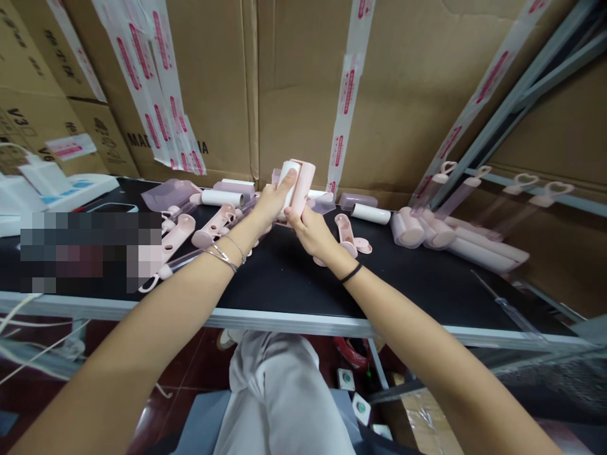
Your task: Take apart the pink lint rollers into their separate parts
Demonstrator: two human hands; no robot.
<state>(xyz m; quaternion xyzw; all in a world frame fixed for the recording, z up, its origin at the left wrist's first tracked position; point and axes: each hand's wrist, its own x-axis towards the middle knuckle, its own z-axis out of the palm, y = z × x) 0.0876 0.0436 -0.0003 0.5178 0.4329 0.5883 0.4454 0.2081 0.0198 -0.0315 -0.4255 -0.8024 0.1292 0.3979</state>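
Observation:
Over the middle of the black bench, my left hand (269, 207) is closed on a white roll (288, 168), thumb lying along its front. The roll lies lengthwise against a pink plastic shell (304, 180); how far it sits inside, I cannot tell. My right hand (310, 229) grips the lower end of the shell, its fingers partly hidden behind. Left of my hands lie pink plastic pieces with round holes (215, 227) and a loose white roll (222, 198). To the right are another white roll (371, 213) and a pink part with a round cap (346, 232).
Cardboard boxes (303, 82) wall off the bench's (284, 284) back. At right stand pink-and-white rolls (488, 248) and clear pieces with heart-shaped loops (520, 183). A screwdriver (507, 306) lies near the right front edge. White power strips (88, 189) sit at left.

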